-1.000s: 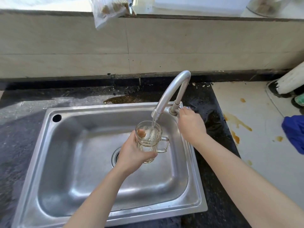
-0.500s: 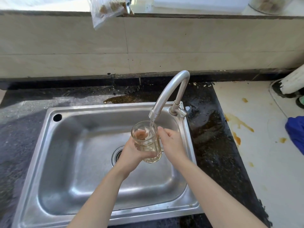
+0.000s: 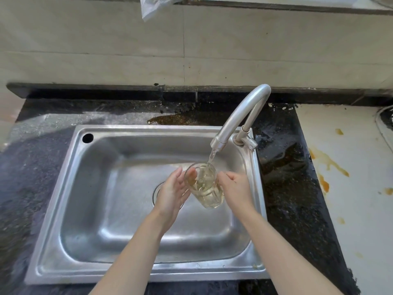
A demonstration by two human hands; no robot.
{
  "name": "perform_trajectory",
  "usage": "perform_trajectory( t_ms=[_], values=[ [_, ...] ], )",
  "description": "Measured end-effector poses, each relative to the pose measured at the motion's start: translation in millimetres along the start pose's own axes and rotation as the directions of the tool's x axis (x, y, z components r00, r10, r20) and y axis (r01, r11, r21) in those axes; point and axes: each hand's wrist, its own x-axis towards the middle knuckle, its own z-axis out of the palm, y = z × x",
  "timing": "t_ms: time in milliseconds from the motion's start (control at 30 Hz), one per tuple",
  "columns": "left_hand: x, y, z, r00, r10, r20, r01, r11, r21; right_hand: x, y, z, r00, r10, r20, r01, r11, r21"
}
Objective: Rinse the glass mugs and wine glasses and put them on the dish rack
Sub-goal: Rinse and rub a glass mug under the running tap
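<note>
We hold the clear glass mug (image 3: 204,189) w/ both hands over the steel sink (image 3: 63,188), under the curved tap (image 3: 240,116): left hand (image 3: 172,193) loosely cupped, right hand (image 3: 235,188) grip closed round its right side.

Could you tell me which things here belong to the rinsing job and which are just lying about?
In use:
glass mug, between left hand and right hand
tap, running
sink

Lying about:
plastic bag hanging at the wall
orange stains on the white counter
</note>
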Motion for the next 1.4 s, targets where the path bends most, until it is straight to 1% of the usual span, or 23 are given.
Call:
perform_trajectory(
  t_ms=[67, 133, 267, 367, 433, 500, 567, 633, 700, 767, 833, 900, 933, 967, 1033, 1100, 1133, 1167, 1200, 1267, 1333, 1400],
  values=[
    [1.8, -2.8, -0.1, 0.999, 0.006, -0.043, -0.007, 1.000, -0.013, -2.8, -0.8, 5.6, 0.999, 0.002, 0.035, -0.002, 1.000, -0.024],
    [3.3, -3.7, -0.1, 0.997, 0.020, -0.076, -0.021, 1.000, -0.021, 1.1, -5.4, 11.6, 0.999, 0.011, 0.042, -0.011, 1.000, 0.002],
    [5.8, -6.9, -0.2, 0.997, 0.039, -0.062, -0.039, 0.999, 0.001, 6.3, -3.0, 6.4, 0.998, 0.058, -0.022, -0.056, 0.997, 0.045],
    [7.5, -7.0, 4.6, 0.987, 0.090, -0.135, -0.094, 0.995, -0.028, -0.6, -2.7, 12.5, 0.997, 0.076, 0.034, -0.077, 0.997, 0.032],
    [7.8, -4.0, 8.0, 0.976, 0.131, -0.172, -0.139, 0.990, -0.036, 3.0, -7.8, 17.7, 0.995, 0.089, 0.038, -0.091, 0.995, 0.047],
    [8.5, -2.8, 10.3, 0.974, 0.157, -0.165, -0.161, 0.987, -0.013, 9.5, -11.5, 16.3, 0.990, 0.138, -0.001, -0.137, 0.987, 0.080],
    [7.9, -3.9, 14.5, 0.975, 0.160, -0.155, -0.154, 0.987, 0.045, 11.3, -13.9, 12.7, 0.980, 0.200, -0.022, -0.197, 0.976, 0.091],
    [6.4, -7.0, 18.9, 0.968, 0.178, -0.180, -0.163, 0.982, 0.092, 13.6, -17.6, 12.2, 0.965, 0.264, 0.009, -0.264, 0.964, 0.038],
    [6.8, -9.8, 21.2, 0.960, 0.201, -0.196, -0.182, 0.977, 0.114, 21.3, -22.1, 14.1, 0.942, 0.325, 0.085, -0.325, 0.946, -0.018],
    [6.3, -7.7, 24.3, 0.954, 0.231, -0.191, -0.213, 0.971, 0.111, 29.5, -29.1, 15.8, 0.923, 0.355, 0.147, -0.352, 0.935, -0.049],
    [9.9, -4.2, 27.5, 0.951, 0.233, -0.203, -0.223, 0.972, 0.069, 34.7, -33.0, 15.7, 0.930, 0.336, 0.149, -0.325, 0.941, -0.095],
    [15.5, -1.0, 30.7, 0.948, 0.189, -0.258, -0.185, 0.982, 0.039, 36.5, -35.1, 15.6, 0.952, 0.270, 0.147, -0.248, 0.957, -0.153],
    [18.2, 1.0, 32.5, 0.952, 0.145, -0.270, -0.149, 0.989, 0.007, 36.4, -36.8, 14.8, 0.964, 0.221, 0.148, -0.190, 0.962, -0.199],
    [21.5, 3.0, 33.6, 0.964, 0.084, -0.254, -0.098, 0.994, -0.047, 36.7, -38.4, 13.5, 0.974, 0.166, 0.155, -0.122, 0.958, -0.260],
    [27.9, 7.9, 34.6, 0.985, -0.044, -0.170, 0.014, 0.985, -0.173, 35.9, -42.8, 9.7, 0.979, 0.062, 0.194, 0.013, 0.932, -0.363],
    [28.7, 15.0, 35.8, 0.975, -0.176, -0.132, 0.131, 0.946, -0.297, 34.1, -47.8, 8.6, 0.977, -0.019, 0.214, 0.101, 0.920, -0.379],
    [30.0, 15.8, 36.1, 0.966, -0.225, -0.126, 0.172, 0.926, -0.337, 33.6, -50.0, 9.2, 0.978, -0.046, 0.202, 0.117, 0.929, -0.352],
    [29.9, 16.1, 37.4, 0.963, -0.245, -0.115, 0.189, 0.912, -0.365, 34.1, -51.5, 10.4, 0.982, -0.064, 0.179, 0.117, 0.946, -0.303],
    [30.2, 14.0, 38.9, 0.966, -0.233, -0.112, 0.175, 0.909, -0.380, 35.5, -53.3, 11.5, 0.987, -0.064, 0.149, 0.100, 0.964, -0.248],
    [27.6, 7.7, 43.4, 0.976, -0.156, -0.150, 0.089, 0.922, -0.377, 38.1, -58.3, 12.6, 0.994, -0.022, 0.105, 0.041, 0.981, -0.188],
    [25.0, 2.1, 46.4, 0.980, -0.098, -0.172, 0.031, 0.934, -0.357, 40.6, -61.2, 12.6, 0.996, 0.002, 0.094, 0.019, 0.976, -0.216],
    [22.0, 3.9, 49.2, 0.986, -0.079, -0.148, 0.028, 0.947, -0.320, 40.2, -61.9, 12.0, 0.996, 0.010, 0.092, 0.012, 0.972, -0.234]
  ],
)
